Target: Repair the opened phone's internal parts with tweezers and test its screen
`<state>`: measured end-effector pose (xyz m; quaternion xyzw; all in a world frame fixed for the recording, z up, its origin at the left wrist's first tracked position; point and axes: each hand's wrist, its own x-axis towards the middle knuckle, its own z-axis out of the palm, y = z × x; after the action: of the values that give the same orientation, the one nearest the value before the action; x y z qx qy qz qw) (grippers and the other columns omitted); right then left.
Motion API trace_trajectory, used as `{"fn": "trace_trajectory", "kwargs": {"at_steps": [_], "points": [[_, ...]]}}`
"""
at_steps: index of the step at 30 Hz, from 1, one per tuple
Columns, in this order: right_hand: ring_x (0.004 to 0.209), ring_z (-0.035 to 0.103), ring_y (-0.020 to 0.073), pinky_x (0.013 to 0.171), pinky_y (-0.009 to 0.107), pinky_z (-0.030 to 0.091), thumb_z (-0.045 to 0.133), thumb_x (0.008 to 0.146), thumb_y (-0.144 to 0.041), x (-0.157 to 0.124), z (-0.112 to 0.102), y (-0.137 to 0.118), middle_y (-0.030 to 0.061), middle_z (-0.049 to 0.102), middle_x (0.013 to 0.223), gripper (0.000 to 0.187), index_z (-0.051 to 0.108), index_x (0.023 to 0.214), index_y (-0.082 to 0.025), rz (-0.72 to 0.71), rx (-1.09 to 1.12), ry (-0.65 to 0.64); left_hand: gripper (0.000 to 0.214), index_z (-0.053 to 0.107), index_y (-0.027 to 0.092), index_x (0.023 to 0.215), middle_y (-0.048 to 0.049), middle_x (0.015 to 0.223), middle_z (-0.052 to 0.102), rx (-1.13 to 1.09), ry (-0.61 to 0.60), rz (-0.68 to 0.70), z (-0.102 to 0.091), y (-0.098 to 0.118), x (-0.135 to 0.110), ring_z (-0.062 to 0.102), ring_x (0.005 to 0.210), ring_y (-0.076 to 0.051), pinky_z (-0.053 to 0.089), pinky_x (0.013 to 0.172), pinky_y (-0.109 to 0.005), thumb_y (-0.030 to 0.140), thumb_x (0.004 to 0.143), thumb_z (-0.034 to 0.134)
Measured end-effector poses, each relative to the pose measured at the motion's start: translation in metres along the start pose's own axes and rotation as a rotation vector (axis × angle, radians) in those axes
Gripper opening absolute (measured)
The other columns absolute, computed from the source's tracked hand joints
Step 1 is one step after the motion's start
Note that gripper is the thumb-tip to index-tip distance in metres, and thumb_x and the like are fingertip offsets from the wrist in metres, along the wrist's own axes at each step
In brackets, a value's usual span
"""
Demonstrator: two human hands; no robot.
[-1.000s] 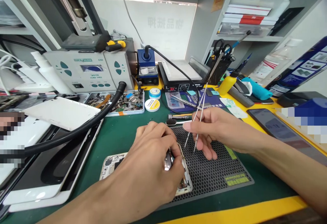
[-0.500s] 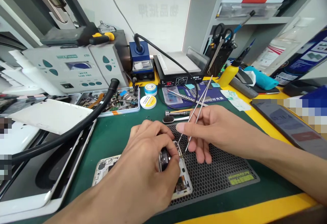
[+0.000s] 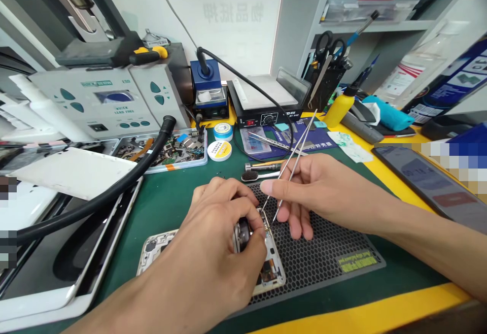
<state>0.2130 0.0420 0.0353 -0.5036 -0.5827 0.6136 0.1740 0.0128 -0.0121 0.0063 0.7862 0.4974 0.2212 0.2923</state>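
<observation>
Gripping a small round metal part (image 3: 242,235) with the left hand (image 3: 216,253), fingers clamped on it, over one end of the opened white phone frame (image 3: 272,273). Seats that end on the black honeycomb mat (image 3: 327,258) atop the green bench (image 3: 171,207), likely against slip. Pinches thin steel tweezers (image 3: 291,157) in the right hand (image 3: 323,192), fingers closed on the shafts, tips apart, angled down beside the part.

Left hand (image 3: 224,232) curled palm-down, fingers (image 3: 255,233) pinched; right hand (image 3: 315,192) beside it, fingers (image 3: 271,188) pinched.
</observation>
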Motion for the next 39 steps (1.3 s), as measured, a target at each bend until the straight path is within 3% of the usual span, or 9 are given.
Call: {"fn": "trace_trajectory", "kwargs": {"at_steps": [10, 14, 18, 24, 27, 33, 39], "points": [[0.042, 0.065, 0.0135, 0.041, 0.020, 0.053, 0.077, 0.088, -0.050, -0.001, -0.005, 0.003, 0.0047, 0.073, 0.054, 0.042, 0.068, 0.064, -0.017, -0.007, -0.069, 0.009, 0.013, 0.063, 0.027, 0.075, 0.0018, 0.113, 0.059, -0.019, 0.013, -0.053, 0.001, 0.002, -0.002, 0.053, 0.109, -0.024, 0.045, 0.090, -0.044, 0.022, 0.084, 0.055], [0.041, 0.064, 0.0127, 0.039, 0.020, 0.052, 0.075, 0.089, -0.046, -0.003, -0.005, -0.001, 0.0013, 0.071, 0.055, 0.038, 0.064, 0.065, -0.018, -0.001, -0.082, 0.017, 0.013, 0.064, 0.027, 0.074, 0.0009, 0.112, 0.059, -0.031, 0.030, -0.050, 0.000, 0.002, -0.002, 0.054, 0.109, -0.024, 0.046, 0.088, -0.044, 0.023, 0.083, 0.055], [0.040, 0.060, 0.0106, 0.040, 0.018, 0.048, 0.069, 0.091, -0.036, -0.008, -0.004, -0.004, -0.0007, 0.064, 0.051, 0.039, 0.059, 0.057, -0.018, -0.062, -0.240, 0.097, 0.014, 0.063, 0.026, 0.073, 0.0002, 0.110, 0.059, -0.030, 0.027, -0.053, 0.000, 0.003, -0.001, 0.055, 0.109, -0.025, 0.045, 0.087, -0.042, 0.023, 0.082, 0.054], [0.047, 0.065, 0.0158, 0.043, 0.024, 0.055, 0.055, 0.093, -0.024, -0.005, -0.013, 0.000, 0.0013, 0.068, 0.061, 0.018, 0.065, 0.079, -0.017, -0.081, 0.017, -0.072, 0.012, 0.063, 0.025, 0.073, 0.0001, 0.112, 0.059, -0.024, 0.014, -0.065, -0.002, 0.003, 0.000, 0.054, 0.111, -0.025, 0.044, 0.089, -0.042, 0.022, 0.082, 0.055], [0.050, 0.067, 0.0160, 0.044, 0.023, 0.057, 0.060, 0.090, -0.022, -0.005, -0.021, -0.003, 0.0029, 0.070, 0.063, 0.015, 0.068, 0.079, -0.015, -0.126, 0.081, -0.138, 0.013, 0.063, 0.025, 0.073, -0.0007, 0.114, 0.059, -0.027, -0.003, -0.073, -0.004, 0.004, -0.002, 0.054, 0.110, -0.024, 0.044, 0.091, -0.043, 0.022, 0.084, 0.055], [0.059, 0.072, 0.0159, 0.052, 0.021, 0.060, 0.079, 0.087, -0.029, -0.010, -0.032, -0.010, 0.0062, 0.077, 0.075, 0.017, 0.077, 0.089, -0.012, -0.157, 0.015, -0.198, 0.012, 0.062, 0.023, 0.075, -0.0024, 0.113, 0.060, -0.046, -0.056, -0.064, -0.008, 0.007, -0.002, 0.053, 0.111, -0.026, 0.044, 0.091, -0.045, 0.019, 0.084, 0.057], [0.060, 0.074, 0.0158, 0.052, 0.021, 0.062, 0.074, 0.091, -0.021, -0.010, -0.035, -0.005, 0.0059, 0.078, 0.078, 0.011, 0.080, 0.095, -0.012, -0.189, 0.023, -0.220, 0.011, 0.061, 0.023, 0.076, -0.0026, 0.114, 0.060, -0.037, -0.069, -0.053, -0.011, 0.007, -0.001, 0.052, 0.111, -0.026, 0.045, 0.091, -0.045, 0.018, 0.085, 0.057]]}}
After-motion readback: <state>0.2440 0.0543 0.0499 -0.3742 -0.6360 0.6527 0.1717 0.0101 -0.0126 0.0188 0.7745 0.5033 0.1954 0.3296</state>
